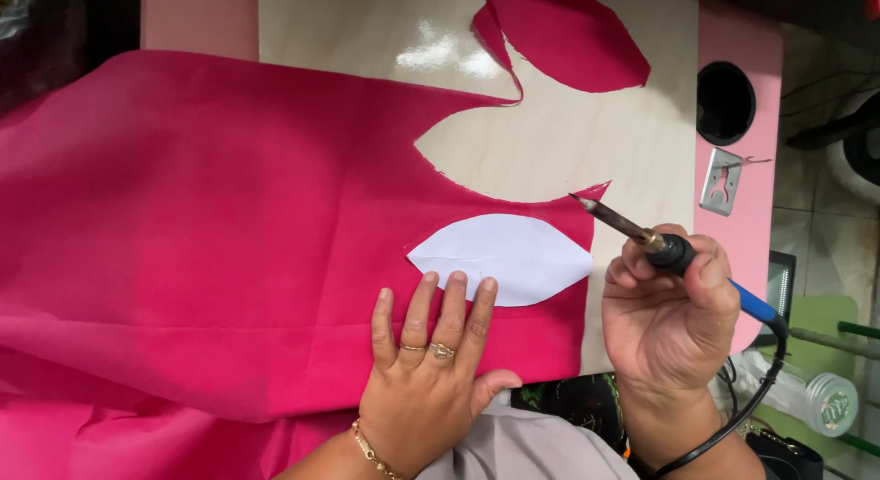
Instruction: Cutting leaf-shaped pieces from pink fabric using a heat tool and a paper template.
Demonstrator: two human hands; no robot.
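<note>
1. Your left hand (pixel 423 370) lies flat, fingers (pixel 456 306) together, pinning the white leaf template (pixel 502 255) onto pink fabric (pixel 211 214).
2. Your right hand (pixel 667 320), fingers clamped on the soldering iron (pixel 642 232), holds the tip above the template's point.
3. Step: hot-cutting outline; next demands steady edge-tracing.
4. Cut petal (pixel 564 35) rests on the board (pixel 596 141).

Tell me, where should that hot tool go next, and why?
Probably down to the white paper template's right point. The right hand holds the soldering iron just above it, while the left hand pins the template on uncut pink fabric.
</note>
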